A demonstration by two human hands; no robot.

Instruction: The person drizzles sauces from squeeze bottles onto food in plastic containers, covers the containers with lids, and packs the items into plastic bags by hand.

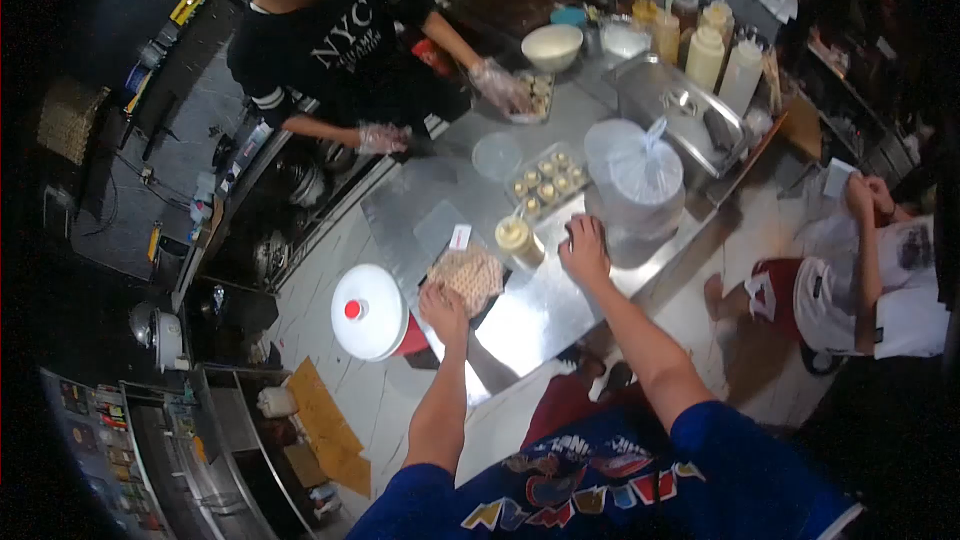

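My left hand (443,310) rests on the near left edge of a beige patterned cloth (470,276), fingers apart. The cloth lies bunched on the steel table (525,335). My right hand (584,248) touches the bare metal with its fingers apart and holds nothing. Between my hands stands a squeeze bottle (517,238) with pale yellow sauce. Beyond it is a molded tray (550,180) with several small round pieces of food. A tied clear plastic bag (645,180) stands to the right of my right hand. A small white card (460,237) lies just past the cloth.
Across the table, a person's gloved hand (500,88) is at another food tray (538,95). A steel pan (675,110), a cream bowl (552,46) and sauce bottles (706,58) line the far right. A white-lidded container (368,310) stands left. Another person (870,270) is at right.
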